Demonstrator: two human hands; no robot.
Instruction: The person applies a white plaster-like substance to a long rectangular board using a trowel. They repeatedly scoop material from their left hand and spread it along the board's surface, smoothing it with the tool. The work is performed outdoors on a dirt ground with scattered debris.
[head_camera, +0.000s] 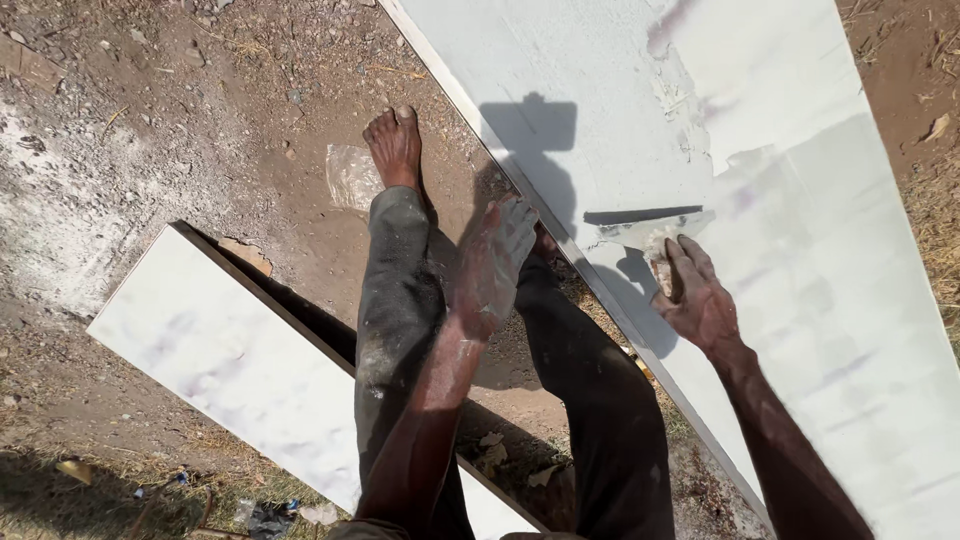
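Fingers of right hand (697, 297) clamp putty knife (650, 228) near board (850, 330) edge; left hand (492, 265) spread, free

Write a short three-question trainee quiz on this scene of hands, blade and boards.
1. True or false: the right hand presses a wide putty knife on the large white board.
2. What does the left hand hold? A) a brush B) nothing C) a bucket
3. Where does the smaller white board lie?

Key: 1 true; 2 B; 3 on the dirt ground, on the person's left.
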